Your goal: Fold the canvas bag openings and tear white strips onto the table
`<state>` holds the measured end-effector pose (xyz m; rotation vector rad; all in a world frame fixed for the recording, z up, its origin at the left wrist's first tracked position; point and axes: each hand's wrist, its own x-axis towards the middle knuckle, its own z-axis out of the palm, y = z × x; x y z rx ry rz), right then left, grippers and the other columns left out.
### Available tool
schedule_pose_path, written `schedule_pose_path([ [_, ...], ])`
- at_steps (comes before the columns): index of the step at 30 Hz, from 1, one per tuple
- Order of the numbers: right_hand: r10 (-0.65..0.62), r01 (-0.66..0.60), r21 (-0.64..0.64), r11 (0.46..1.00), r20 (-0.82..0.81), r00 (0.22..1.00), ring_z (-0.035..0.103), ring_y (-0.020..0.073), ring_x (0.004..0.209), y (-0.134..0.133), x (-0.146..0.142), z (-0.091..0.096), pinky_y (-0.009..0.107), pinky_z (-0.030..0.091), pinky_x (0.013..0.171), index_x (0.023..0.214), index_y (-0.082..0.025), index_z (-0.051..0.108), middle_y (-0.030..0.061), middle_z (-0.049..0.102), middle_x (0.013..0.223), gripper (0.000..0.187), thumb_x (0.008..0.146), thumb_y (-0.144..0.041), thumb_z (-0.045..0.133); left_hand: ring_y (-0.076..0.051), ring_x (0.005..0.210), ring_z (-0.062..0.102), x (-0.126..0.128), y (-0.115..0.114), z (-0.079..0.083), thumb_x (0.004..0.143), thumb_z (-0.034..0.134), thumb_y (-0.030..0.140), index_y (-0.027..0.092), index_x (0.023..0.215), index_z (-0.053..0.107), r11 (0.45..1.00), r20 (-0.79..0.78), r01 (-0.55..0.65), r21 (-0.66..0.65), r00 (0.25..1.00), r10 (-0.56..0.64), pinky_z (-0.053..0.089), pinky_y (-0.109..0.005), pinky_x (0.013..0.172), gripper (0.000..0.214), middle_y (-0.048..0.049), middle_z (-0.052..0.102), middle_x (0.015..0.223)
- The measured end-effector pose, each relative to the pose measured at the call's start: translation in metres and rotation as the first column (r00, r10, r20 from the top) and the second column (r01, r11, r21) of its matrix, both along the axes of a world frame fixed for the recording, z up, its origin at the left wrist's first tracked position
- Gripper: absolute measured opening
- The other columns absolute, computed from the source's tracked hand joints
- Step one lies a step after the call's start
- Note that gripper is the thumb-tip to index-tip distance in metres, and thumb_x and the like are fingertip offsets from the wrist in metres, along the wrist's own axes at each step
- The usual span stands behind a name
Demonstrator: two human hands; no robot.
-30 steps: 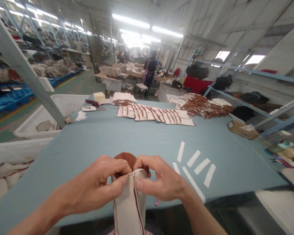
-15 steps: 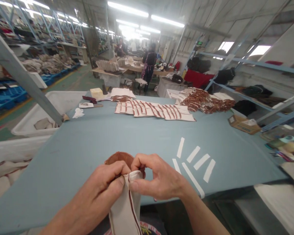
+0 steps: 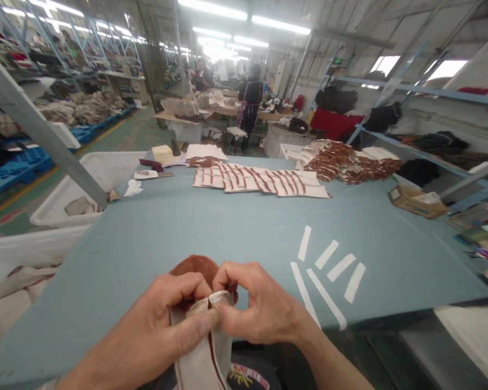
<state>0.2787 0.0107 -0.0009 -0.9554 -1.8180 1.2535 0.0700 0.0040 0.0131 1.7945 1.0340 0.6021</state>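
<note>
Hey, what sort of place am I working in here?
Probably a factory or workshop making sewn goods: matching cream-and-brown pieces lie overlapped in a row on the table, pale heaps sit on blue pallets, and long ceiling lights run overhead.

tube lights (image 3: pixel 212 8) glow above a green floor (image 3: pixel 136 135) and blue shelving (image 3: pixel 431 91).

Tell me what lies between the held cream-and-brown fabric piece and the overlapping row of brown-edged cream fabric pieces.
In the head view, only bare blue-green tabletop shows between the held fabric piece and the overlapping row.
</note>
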Motion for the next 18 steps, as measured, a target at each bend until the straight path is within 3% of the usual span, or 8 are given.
schedule_pose_path([
  [8,-0.023,0.022,-0.069,0.997,-0.007,1.0,0.051,0.0116,0.063,-0.002,-0.007,-0.016,0.024,0.041,0.062,0.076,-0.022,0.056,-0.0054,0.057,0.068,0.008,0.076,-0.024,0.064,-0.015,0.07,0.052,-0.016,0.004,-0.006,0.103,0.048,0.05,0.022,0.078,0.065,0.991,-0.191,0.093,-0.101,0.975,-0.111,0.04,-0.025,0.065,0.042,0.0038,0.06,0.074],
  [15,-0.091,0.09,-0.031,0.996,-0.045,0.995,0.056,0.0127,0.073,0.0,-0.023,-0.021,0.025,0.045,0.071,0.083,-0.021,0.06,-0.005,0.062,0.077,0.012,0.079,-0.021,0.071,-0.015,0.067,0.041,-0.024,0.01,-0.002,0.1,0.044,0.057,0.024,0.07,0.043,0.979,-0.214,0.04,-0.201,0.973,-0.083,0.035,-0.026,0.061,0.045,0.0045,0.041,0.071],
  [18,-0.149,0.149,-0.038,0.988,0.007,0.989,0.065,0.0176,0.092,0.002,-0.03,-0.019,0.03,0.05,0.084,0.094,-0.021,0.063,0.0012,0.072,0.097,0.015,0.082,-0.022,0.072,-0.015,0.065,0.045,-0.027,0.012,0.002,0.101,0.051,0.056,0.022,0.068,0.051,0.995,-0.2,-0.024,-0.1,0.98,0.004,0.036,-0.024,0.059,0.047,0.0049,0.044,0.069],
])
